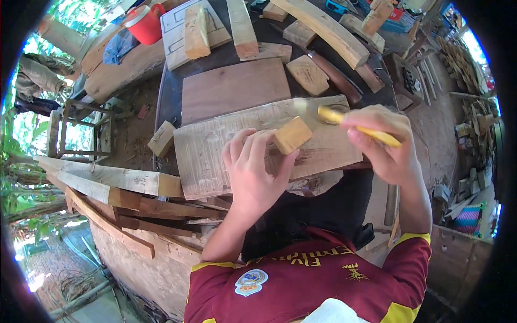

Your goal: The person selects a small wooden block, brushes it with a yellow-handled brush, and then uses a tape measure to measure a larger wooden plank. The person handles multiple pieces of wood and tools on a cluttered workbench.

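Between the thumb and fingers of my left hand [252, 172] is a small yellowish wooden block [294, 134], tilted so that its end face shows. My right hand [385, 134] grips a brush [333, 115] by its yellow handle. The brush's pale tip is smeared by motion and points left, just above the block; whether it touches the block I cannot tell. Under both hands lies a wide, worn plank [207, 161] with scratches and a dark stain near the block. Beyond it rests a flat brown board [237, 89].
Wooden pieces [307, 75] and a curved beam [328, 32] lie across the far side of the dark table. A red jug [143, 25] stands at the far left. Long timbers [116, 180] stick out to the left, near a wooden stool frame [81, 126].
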Action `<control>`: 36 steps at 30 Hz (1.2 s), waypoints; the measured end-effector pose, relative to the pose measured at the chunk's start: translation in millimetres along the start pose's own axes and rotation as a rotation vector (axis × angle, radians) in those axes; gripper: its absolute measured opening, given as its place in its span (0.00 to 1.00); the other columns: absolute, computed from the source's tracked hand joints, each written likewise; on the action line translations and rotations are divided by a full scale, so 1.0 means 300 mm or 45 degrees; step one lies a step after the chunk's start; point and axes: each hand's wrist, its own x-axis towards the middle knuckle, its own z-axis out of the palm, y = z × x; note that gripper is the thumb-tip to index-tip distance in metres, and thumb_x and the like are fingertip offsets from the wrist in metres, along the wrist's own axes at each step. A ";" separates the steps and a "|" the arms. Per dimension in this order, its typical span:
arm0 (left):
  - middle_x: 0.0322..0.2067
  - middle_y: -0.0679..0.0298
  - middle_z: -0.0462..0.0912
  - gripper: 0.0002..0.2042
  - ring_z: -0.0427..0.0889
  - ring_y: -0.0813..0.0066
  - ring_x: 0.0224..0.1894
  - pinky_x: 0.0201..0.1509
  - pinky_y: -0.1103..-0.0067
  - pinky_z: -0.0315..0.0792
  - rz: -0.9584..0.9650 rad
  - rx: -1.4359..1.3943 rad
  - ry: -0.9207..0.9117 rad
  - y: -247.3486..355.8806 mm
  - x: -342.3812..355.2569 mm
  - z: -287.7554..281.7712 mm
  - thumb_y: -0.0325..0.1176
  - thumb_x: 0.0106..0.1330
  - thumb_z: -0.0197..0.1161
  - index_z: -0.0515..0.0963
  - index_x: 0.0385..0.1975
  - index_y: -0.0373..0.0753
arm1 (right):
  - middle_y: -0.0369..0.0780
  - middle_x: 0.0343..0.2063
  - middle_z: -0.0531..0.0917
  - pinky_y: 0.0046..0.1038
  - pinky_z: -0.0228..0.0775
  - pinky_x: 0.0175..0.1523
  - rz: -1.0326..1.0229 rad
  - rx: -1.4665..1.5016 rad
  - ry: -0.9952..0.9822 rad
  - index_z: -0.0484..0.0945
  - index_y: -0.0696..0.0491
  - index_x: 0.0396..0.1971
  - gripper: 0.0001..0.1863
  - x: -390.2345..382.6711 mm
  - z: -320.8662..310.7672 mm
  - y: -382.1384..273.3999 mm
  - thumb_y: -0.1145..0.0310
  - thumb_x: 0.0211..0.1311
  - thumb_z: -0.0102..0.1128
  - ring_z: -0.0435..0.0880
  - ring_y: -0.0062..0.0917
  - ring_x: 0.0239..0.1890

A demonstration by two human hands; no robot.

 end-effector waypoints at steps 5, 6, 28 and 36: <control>0.40 0.56 0.80 0.22 0.74 0.54 0.51 0.58 0.63 0.62 0.018 -0.008 -0.003 0.002 0.004 0.000 0.37 0.51 0.75 0.76 0.43 0.36 | 0.40 0.32 0.85 0.20 0.73 0.40 0.137 0.022 0.290 0.80 0.57 0.45 0.12 0.048 -0.007 0.060 0.66 0.71 0.54 0.85 0.19 0.34; 0.40 0.56 0.80 0.22 0.74 0.54 0.51 0.58 0.63 0.62 0.020 -0.011 -0.002 0.002 0.004 -0.001 0.37 0.51 0.75 0.76 0.43 0.36 | 0.40 0.32 0.85 0.20 0.73 0.39 0.187 0.096 0.350 0.80 0.58 0.44 0.13 0.049 -0.010 0.074 0.65 0.72 0.53 0.84 0.18 0.33; 0.42 0.58 0.80 0.24 0.74 0.55 0.50 0.57 0.63 0.61 0.067 -0.008 -0.022 0.002 0.008 -0.003 0.41 0.55 0.72 0.75 0.48 0.35 | 0.39 0.15 0.81 0.30 0.69 0.26 0.508 0.077 0.188 0.77 0.60 0.23 0.22 0.248 0.149 0.178 0.55 0.69 0.53 0.78 0.23 0.16; 0.52 0.56 0.78 0.24 0.75 0.57 0.53 0.59 0.65 0.60 -0.038 -0.185 -0.019 -0.028 0.012 -0.015 0.36 0.57 0.70 0.71 0.53 0.37 | 0.44 0.12 0.77 0.28 0.64 0.22 0.325 -0.193 0.339 0.78 0.62 0.23 0.23 0.200 0.122 0.171 0.55 0.68 0.56 0.75 0.22 0.13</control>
